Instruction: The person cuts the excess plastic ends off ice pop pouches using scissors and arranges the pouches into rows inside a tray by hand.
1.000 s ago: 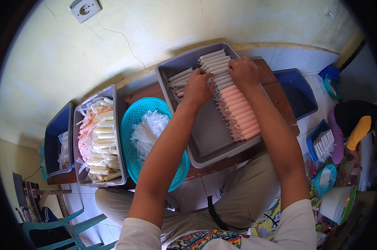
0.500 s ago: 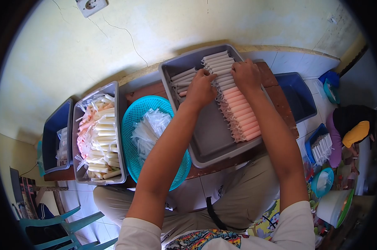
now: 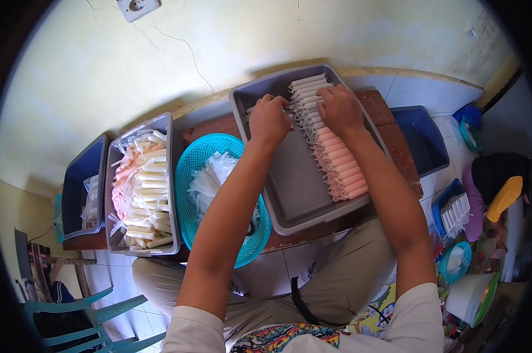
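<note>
A long row of filled plastic tubes (image 3: 336, 155) with twisted ends lies in a grey tray (image 3: 295, 206), pale grey ones at the far end and pink ones nearer me. My left hand (image 3: 270, 120) is bent over a smaller group of grey tubes (image 3: 249, 110) at the tray's left side, hiding most of it. Its fingers are curled near the twisted ends of the long row; what they grip is hidden. My right hand (image 3: 340, 110) rests on the grey part of the row, fingers curled against the tubes; whatever lies in them is covered.
Left of the tray stand a turquoise basket (image 3: 185, 176) of clear plastic bags, a grey bin (image 3: 109, 194) of white and pink tubes, and a blue bin (image 3: 72, 217). Another blue bin (image 3: 427, 141) is beyond the table. A person (image 3: 501, 176) sits at the right.
My left hand has moved left from the long row and now covers the smaller group. My right hand has shifted slightly left, its fingers further over the grey tubes.
</note>
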Demonstrator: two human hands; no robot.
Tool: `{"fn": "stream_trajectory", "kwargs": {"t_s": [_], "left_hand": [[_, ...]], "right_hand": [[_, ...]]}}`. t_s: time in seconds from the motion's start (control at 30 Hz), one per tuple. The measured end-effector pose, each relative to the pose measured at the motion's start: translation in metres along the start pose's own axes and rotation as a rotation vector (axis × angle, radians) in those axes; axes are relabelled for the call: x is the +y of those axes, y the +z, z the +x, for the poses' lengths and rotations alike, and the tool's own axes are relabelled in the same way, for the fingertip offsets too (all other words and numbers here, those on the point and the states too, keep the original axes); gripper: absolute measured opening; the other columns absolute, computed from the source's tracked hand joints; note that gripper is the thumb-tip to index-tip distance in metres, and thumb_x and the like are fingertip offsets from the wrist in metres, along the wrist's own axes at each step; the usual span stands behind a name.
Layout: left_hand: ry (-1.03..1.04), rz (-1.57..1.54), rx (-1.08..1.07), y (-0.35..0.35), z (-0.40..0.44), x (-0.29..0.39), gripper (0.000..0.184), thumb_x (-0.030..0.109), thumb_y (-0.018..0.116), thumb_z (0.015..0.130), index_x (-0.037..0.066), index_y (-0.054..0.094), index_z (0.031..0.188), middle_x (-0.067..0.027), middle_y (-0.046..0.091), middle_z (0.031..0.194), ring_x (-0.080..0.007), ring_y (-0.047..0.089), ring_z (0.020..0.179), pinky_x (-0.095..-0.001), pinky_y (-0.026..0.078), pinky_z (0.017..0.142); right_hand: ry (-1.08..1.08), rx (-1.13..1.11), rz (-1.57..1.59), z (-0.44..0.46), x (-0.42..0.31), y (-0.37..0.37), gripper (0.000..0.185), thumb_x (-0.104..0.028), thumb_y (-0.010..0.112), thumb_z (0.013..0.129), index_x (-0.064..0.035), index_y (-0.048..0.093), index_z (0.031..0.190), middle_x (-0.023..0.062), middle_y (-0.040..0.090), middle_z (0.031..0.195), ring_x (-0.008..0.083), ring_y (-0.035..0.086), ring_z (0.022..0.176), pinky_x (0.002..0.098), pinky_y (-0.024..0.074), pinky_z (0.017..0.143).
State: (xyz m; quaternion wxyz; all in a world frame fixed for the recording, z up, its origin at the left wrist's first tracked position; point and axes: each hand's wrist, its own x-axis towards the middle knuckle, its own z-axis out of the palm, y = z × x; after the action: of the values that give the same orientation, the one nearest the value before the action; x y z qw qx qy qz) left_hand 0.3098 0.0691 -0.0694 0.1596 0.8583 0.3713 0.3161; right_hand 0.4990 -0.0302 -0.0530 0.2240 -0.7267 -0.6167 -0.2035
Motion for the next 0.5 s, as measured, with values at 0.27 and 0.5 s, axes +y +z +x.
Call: {"fn": "stream_trajectory", "kwargs": {"t_s": [0.27,0.5], "left_hand": [[0.14,0.361,-0.195,-0.024,0.016,-0.016,0.028,0.003,0.066,0.085,0.012,0.082,0.106,-0.0122,0.077,0.109,-0.034,0.072,0.111,-0.0483,0.056,0.093],[0.154,0.637,-0.368,-0.021,0.021,-0.025,0.015,0.009,0.068,0.089,0.012,0.08,0.098,-0.0122,0.079,0.107,-0.0299,0.076,0.107,-0.0477,0.055,0.093]], "right_hand": [[-0.24,-0.026,0.083,0.006,-0.035,0.021,0.016,-0.018,0.066,0.093,-0.0105,0.077,0.101,0.0069,0.077,0.103,0.0268,0.07,0.111,0.0446,0.0496,0.104],[-0.351,-0.103,-0.128,0.021,-0.056,0.065,0.021,-0.018,0.061,0.095,-0.0138,0.081,0.097,0.0056,0.079,0.101,0.0236,0.069,0.115,0.0467,0.0389,0.122]]}}
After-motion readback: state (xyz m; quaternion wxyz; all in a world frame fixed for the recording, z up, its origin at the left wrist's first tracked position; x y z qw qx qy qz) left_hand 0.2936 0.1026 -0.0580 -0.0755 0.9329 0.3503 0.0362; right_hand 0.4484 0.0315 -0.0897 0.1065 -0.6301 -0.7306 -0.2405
